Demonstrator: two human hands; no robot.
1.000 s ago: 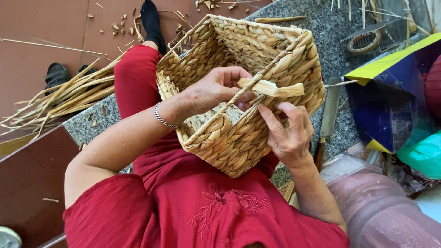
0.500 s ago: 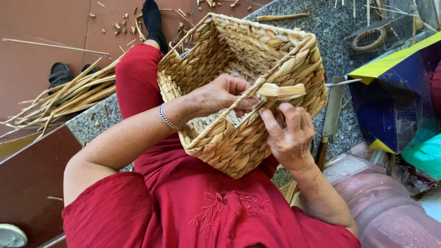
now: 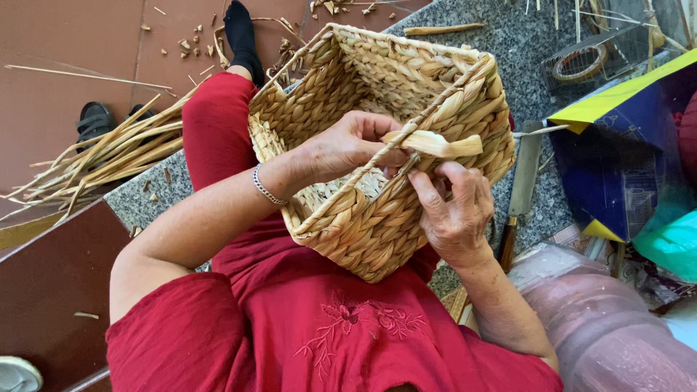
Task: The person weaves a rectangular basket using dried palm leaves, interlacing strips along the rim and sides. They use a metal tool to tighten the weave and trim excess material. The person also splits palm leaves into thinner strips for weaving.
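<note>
This looks like a home work spot where baskets are made by hand. A person in red clothes sits on a speckled stone step [image 3: 508,43] beside a red tiled floor [image 3: 65,43]. A woven basket [image 3: 377,218] rests on the lap. Long dry reeds [image 3: 109,156] lie in a pile, and small cut bits [image 3: 190,45] are scattered on the floor. A knife [image 3: 523,181], a roll of tape [image 3: 579,63] and bags [image 3: 624,160] lie close by.
</note>
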